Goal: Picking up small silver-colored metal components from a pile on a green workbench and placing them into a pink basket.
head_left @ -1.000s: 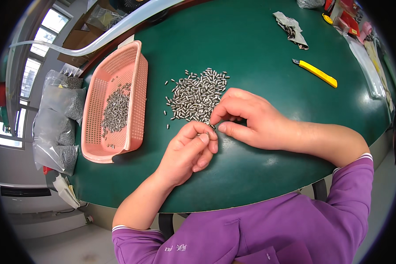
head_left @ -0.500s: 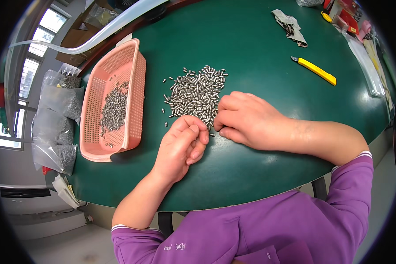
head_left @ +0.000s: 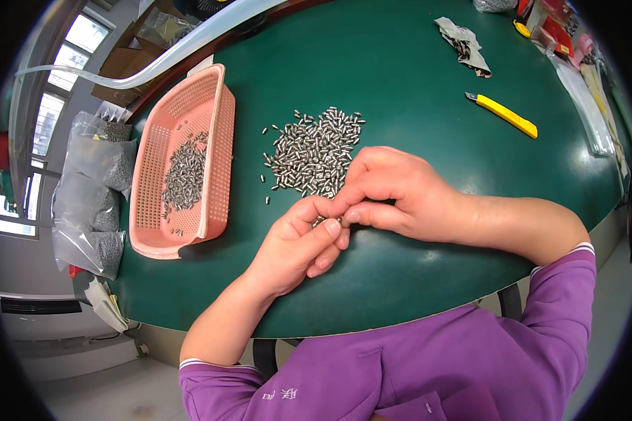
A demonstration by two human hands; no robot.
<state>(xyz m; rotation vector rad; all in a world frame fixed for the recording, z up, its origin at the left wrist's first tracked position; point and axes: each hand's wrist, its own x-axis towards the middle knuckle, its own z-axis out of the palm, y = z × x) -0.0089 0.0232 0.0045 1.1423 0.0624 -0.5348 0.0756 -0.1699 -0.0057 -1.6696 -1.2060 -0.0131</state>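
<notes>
My left hand (head_left: 295, 242) is curled, with small silvery bullet-shaped metal parts (head_left: 319, 220) showing between its thumb and fingers. Thumb and forefinger of my right hand (head_left: 397, 193) are pinched together against the left fingertips. A metal piece seems to sit between them, mostly hidden. Just beyond both hands lies a heaped pile of the same metal parts (head_left: 309, 154) on the green tabletop (head_left: 414, 295). A few loose ones are scattered along the pile's left side.
A pink perforated plastic basket (head_left: 221, 165) with more metal parts stands left of the pile. Filled clear bags (head_left: 91, 189) line the table's left edge. To the right lie a yellow utility knife (head_left: 505, 116) and a crumpled wrapper (head_left: 463, 45).
My hands, apart before, have come together at the fingertips. The left hand has moved slightly right, and metal parts now show in its grip.
</notes>
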